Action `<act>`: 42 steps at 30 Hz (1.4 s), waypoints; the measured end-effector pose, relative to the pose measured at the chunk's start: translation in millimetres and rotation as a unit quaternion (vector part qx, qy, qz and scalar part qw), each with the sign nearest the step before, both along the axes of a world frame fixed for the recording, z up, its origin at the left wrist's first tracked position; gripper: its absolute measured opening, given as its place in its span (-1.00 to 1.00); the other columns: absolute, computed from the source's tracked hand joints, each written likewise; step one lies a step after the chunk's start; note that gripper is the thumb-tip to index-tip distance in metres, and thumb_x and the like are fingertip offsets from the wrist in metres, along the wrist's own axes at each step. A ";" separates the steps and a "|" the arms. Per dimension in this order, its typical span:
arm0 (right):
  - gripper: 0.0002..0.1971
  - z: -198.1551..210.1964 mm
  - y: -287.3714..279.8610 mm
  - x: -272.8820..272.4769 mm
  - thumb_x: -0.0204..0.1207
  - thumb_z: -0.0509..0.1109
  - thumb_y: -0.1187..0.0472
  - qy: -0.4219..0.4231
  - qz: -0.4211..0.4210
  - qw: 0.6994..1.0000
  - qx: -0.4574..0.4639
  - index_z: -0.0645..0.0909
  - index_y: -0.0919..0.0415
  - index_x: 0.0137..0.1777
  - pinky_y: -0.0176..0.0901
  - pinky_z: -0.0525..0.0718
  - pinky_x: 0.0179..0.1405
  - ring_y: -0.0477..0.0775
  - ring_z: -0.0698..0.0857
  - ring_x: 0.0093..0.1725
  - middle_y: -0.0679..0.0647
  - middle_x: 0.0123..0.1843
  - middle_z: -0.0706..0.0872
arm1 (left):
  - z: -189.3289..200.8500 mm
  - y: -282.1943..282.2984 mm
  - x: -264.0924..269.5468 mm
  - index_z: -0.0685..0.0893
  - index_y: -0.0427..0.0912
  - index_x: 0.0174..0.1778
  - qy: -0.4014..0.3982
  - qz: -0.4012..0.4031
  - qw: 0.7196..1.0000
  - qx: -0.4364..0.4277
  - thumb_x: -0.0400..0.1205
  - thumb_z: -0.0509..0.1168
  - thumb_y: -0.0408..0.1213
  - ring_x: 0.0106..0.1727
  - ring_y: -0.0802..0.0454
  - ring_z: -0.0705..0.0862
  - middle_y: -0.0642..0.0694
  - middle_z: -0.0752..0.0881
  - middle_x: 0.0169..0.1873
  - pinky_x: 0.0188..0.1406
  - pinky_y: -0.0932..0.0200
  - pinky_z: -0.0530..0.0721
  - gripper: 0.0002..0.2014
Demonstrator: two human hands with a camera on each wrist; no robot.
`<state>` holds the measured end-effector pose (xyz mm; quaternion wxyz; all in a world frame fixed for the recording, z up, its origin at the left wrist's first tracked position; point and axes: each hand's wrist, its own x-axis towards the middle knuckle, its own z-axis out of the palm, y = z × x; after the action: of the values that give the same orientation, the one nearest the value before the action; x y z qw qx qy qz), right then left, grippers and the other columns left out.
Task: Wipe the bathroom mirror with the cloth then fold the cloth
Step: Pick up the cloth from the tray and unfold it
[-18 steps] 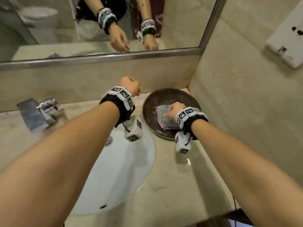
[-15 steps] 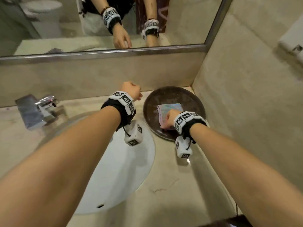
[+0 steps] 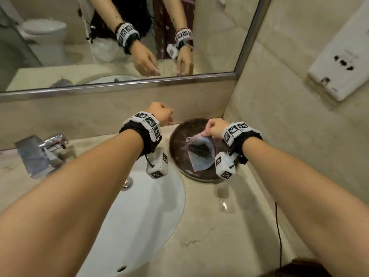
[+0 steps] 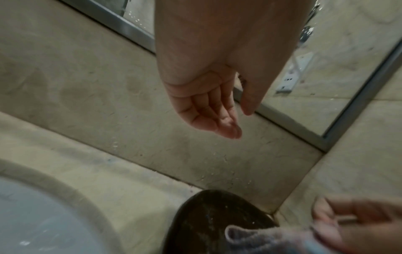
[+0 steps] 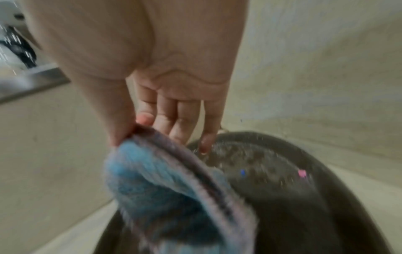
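Observation:
A pink and blue cloth point(image 3: 201, 154) hangs by one edge over a dark round tray point(image 3: 176, 144) in the counter's back right corner. My right hand point(image 3: 208, 131) pinches that edge; in the right wrist view thumb and forefinger of the right hand point(image 5: 139, 127) hold the cloth point(image 5: 163, 189), the other fingers pointing down at the tray point(image 5: 282, 180). My left hand point(image 3: 165, 116) hovers left of the tray, near the wall under the mirror point(image 3: 60, 47). In the left wrist view the left hand point(image 4: 240, 122) has loosely curled fingers and holds nothing.
A white sink basin point(image 3: 143, 216) lies below my left forearm, with a chrome faucet point(image 3: 46, 148) at the back left. A wall socket plate point(image 3: 339, 62) sits on the right wall. Water drops lie on the counter point(image 3: 223, 204) in front of the tray.
My right hand has pinched the folded cloth and raised it off the tray, so it now hangs open. The left hand has stayed near the wall.

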<state>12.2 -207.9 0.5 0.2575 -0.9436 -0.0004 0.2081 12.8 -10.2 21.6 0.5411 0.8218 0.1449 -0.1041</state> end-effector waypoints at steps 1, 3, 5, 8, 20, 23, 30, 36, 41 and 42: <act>-0.68 15.0 -0.6 0.4 0.47 0.47 0.15 -0.015 -0.017 0.999 0.024 0.41 0.06 -0.41 -0.19 0.53 -0.34 0.02 0.52 -0.38 0.05 -0.40 0.55 | 7.6 -1.3 -1.8 0.49 -0.22 -0.09 -0.003 -0.012 1.000 -0.012 0.67 0.21 -0.37 -0.68 0.18 0.52 -0.12 0.58 -0.44 -0.74 0.41 0.45 -0.96; -0.70 46.5 0.7 -0.9 0.47 0.48 0.20 -0.038 -0.035 0.996 0.076 0.43 0.08 -0.40 -0.25 0.49 -0.38 -0.04 0.50 -0.41 0.01 -0.40 0.53 | 24.4 -4.9 -5.9 0.53 -0.21 -0.04 -0.021 -0.049 0.999 -0.012 0.65 0.24 -0.35 -0.62 0.20 0.53 -0.09 0.58 -0.42 -0.67 0.39 0.44 -0.97; -0.71 80.8 6.1 -5.0 0.46 0.48 0.23 -0.055 -0.036 0.992 0.108 0.44 0.08 -0.39 -0.26 0.52 -0.34 -0.08 0.50 -0.38 0.00 -0.37 0.54 | 43.8 -7.0 -9.8 0.61 -0.18 0.05 -0.050 -0.093 0.994 0.011 0.63 0.28 -0.31 -0.46 0.17 0.56 -0.07 0.63 -0.34 -0.49 0.31 0.45 -0.89; -0.71 132.8 17.0 -13.0 0.48 0.47 0.24 -0.075 -0.022 0.987 0.138 0.44 0.07 -0.38 -0.28 0.54 -0.39 -0.09 0.50 -0.39 0.00 -0.36 0.55 | 80.2 -8.0 -16.7 0.64 -0.21 0.21 -0.087 -0.153 0.984 0.014 0.62 0.31 -0.27 -0.22 0.05 0.59 -0.14 0.66 -0.13 -0.36 0.26 0.46 -0.75; -0.77 286.5 47.4 -49.6 0.54 0.40 0.12 -0.214 -0.021 0.950 0.226 0.47 0.10 -0.30 -0.11 0.62 -0.13 0.02 0.58 -0.19 0.02 -0.29 0.56 | 213.4 8.3 -37.8 0.67 -0.23 -0.04 -0.287 -0.225 0.930 0.057 0.51 0.39 -0.46 -0.16 -0.05 0.63 -0.24 0.73 -0.19 -0.15 0.06 0.65 -0.86; -0.76 298.0 50.5 -50.4 0.54 0.39 0.06 -0.255 -0.050 0.939 0.226 0.46 0.08 -0.30 0.11 0.65 0.09 0.12 0.58 -0.05 0.05 -0.26 0.56 | 233.7 19.0 -42.4 0.66 -0.34 0.13 -0.297 -0.247 0.920 0.062 0.52 0.34 -0.53 -0.12 -0.03 0.63 -0.34 0.71 -0.06 -0.15 0.13 0.67 -0.74; -0.70 323.8 63.8 -58.7 0.59 0.33 0.11 -0.319 -0.079 0.921 0.209 0.35 0.07 -0.34 -0.11 0.53 -0.27 -0.02 0.47 -0.29 0.00 -0.34 0.44 | 249.5 41.2 -59.0 0.62 -0.03 -0.08 -0.188 -0.388 0.898 0.087 0.45 0.46 -0.45 -0.11 0.00 0.60 -0.05 0.68 -0.18 -0.07 0.12 0.56 -0.74; -0.70 337.3 60.8 -66.9 0.59 0.33 0.07 -0.324 -0.107 0.915 0.216 0.39 0.07 -0.35 -0.27 0.51 -0.51 -0.06 0.47 -0.38 0.00 -0.35 0.45 | 270.1 43.8 -63.0 0.66 -0.27 -0.01 -0.285 -0.289 0.898 0.172 0.53 0.41 -0.38 -0.34 0.03 0.55 -0.10 0.62 -0.33 -0.53 0.37 0.51 -0.86; -0.63 330.6 51.4 -89.0 0.67 0.16 -0.03 -0.201 -0.108 0.927 0.298 0.48 0.18 -0.31 -0.43 0.46 -0.71 -0.16 0.48 -0.65 -0.01 -0.49 0.48 | 280.7 39.5 -54.3 0.70 -0.27 -0.02 -0.351 -0.229 0.894 0.157 0.53 0.37 -0.43 -0.33 0.00 0.57 -0.11 0.64 -0.36 -0.41 0.25 0.51 -0.87; -0.66 327.1 49.5 -89.1 0.68 0.17 0.01 -0.200 -0.098 0.936 0.273 0.55 0.23 -0.20 -0.42 0.50 -0.70 -0.15 0.53 -0.60 0.02 -0.41 0.51 | 284.1 36.5 -54.3 0.70 -0.25 -0.06 -0.364 -0.232 0.890 0.149 0.53 0.37 -0.44 -0.37 0.06 0.55 -0.06 0.63 -0.40 -0.41 0.28 0.49 -0.90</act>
<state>-76.9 -158.4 327.6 0.5191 -0.8543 -0.0162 -0.0193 -41.5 26.4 305.8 0.3879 0.8833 -0.2427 0.1025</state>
